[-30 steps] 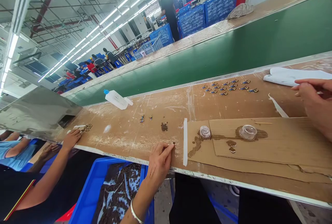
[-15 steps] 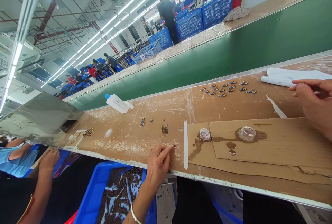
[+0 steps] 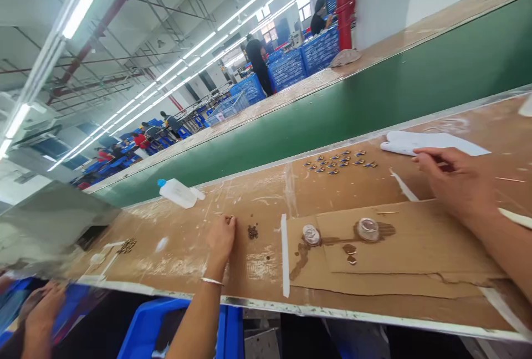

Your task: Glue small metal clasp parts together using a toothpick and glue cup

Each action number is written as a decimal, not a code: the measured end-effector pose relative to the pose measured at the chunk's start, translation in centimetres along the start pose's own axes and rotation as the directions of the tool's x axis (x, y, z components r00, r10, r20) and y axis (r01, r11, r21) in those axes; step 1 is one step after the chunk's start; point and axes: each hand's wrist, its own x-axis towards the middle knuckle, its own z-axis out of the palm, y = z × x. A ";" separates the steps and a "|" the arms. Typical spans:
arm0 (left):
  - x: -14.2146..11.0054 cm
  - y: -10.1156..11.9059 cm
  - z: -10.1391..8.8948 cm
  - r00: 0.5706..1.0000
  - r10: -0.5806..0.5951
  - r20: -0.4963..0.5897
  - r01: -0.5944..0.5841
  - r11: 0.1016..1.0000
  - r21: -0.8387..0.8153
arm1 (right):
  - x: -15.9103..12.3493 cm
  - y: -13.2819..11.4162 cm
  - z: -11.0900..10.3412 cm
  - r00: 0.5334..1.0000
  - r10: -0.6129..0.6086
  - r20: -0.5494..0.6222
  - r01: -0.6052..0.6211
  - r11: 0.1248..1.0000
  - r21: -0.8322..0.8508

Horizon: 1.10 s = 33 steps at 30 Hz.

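Observation:
My left hand (image 3: 221, 237) is stretched out over the brown worktable (image 3: 187, 226), its fingertips on a small part near a little heap of dark beads (image 3: 251, 231). The fingers are bunched together and what they pinch is too small to name. My right hand (image 3: 455, 181) hovers at the right above a sheet of cardboard (image 3: 415, 248), fingers curled, the index pointing left near a white cloth (image 3: 428, 143). Something thin may be pinched in it, but I cannot make it out. Several small blue and gold pieces (image 3: 338, 160) lie in rows ahead.
Two clear round lids (image 3: 368, 228) (image 3: 310, 234) sit on the cardboard in brown stains. A white strip (image 3: 285, 254) lies beside them, a white bottle (image 3: 178, 193) lies farther left. A green conveyor belt (image 3: 374, 98) runs behind. Another person's hand (image 3: 44, 309) is at bottom left, by blue bins (image 3: 141, 331).
My left hand moved forward from the table's near edge to the small part beside the bead heap. The view swung right, and my right hand shifted left. The neighbour's hand dropped below the table.

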 end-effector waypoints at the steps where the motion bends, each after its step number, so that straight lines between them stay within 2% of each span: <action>1: 0.1 0.2 0.0 1.000 -0.002 0.013 0.002 1.000 0.018 | 0.0 0.0 0.0 1.000 -0.028 -0.002 0.028 0.999 0.033; 2: 0.2 0.4 -0.1 1.000 0.000 0.021 -0.001 0.999 0.035 | 0.1 0.0 0.0 0.999 -0.053 0.001 0.053 0.996 0.076; 6: 0.6 1.0 -0.6 0.999 0.043 0.022 -0.044 0.996 0.072 | 0.2 0.0 0.0 0.995 -0.100 -0.010 0.100 0.993 0.058; 10: -0.2 1.4 -2.1 0.997 0.074 -0.021 -0.074 0.997 0.027 | 0.4 -0.1 -0.1 0.988 -0.157 0.005 0.155 0.983 0.093; 11: -0.8 1.7 -2.7 0.995 0.092 -0.040 -0.093 0.995 -0.035 | 0.4 -0.1 -0.1 0.987 -0.160 0.004 0.159 0.982 0.102; 13: -2.5 2.4 -3.8 0.986 0.145 -0.079 -0.161 0.949 -0.271 | 0.4 -0.2 0.0 0.987 -0.161 0.001 0.159 0.980 0.122; 15: -4.7 3.7 -5.0 0.974 0.205 -0.096 -0.223 0.801 -0.556 | 0.4 -0.4 0.0 0.987 -0.158 0.002 0.157 0.977 0.143; 16: -6.0 4.6 -5.6 0.967 0.238 -0.087 -0.237 0.727 -0.644 | 0.3 -0.4 0.0 0.988 -0.156 0.000 0.155 0.977 0.148; 18: -8.2 6.5 -6.4 0.948 0.315 -0.052 -0.255 0.648 -0.717 | 0.3 -0.3 0.1 0.987 -0.162 -0.002 0.161 0.977 0.137; 21: -10.7 9.6 -6.5 0.892 0.452 -0.017 -0.314 0.592 -0.742 | 0.2 -0.1 0.2 0.982 -0.188 -0.006 0.188 0.977 0.102; 25: -11.9 12.9 -5.4 0.810 0.585 0.036 -0.374 0.563 -0.737 | 0.2 0.2 0.3 0.981 -0.195 0.007 0.193 0.975 0.111; 30: -11.7 15.7 -4.4 0.759 0.646 0.083 -0.433 0.596 -0.677 | 0.4 0.2 0.5 0.977 -0.213 0.026 0.208 0.969 0.131; 33: -11.5 16.8 -4.2 0.744 0.660 0.105 -0.468 0.626 -0.624 | 0.5 0.2 0.6 0.973 -0.227 0.035 0.221 0.967 0.124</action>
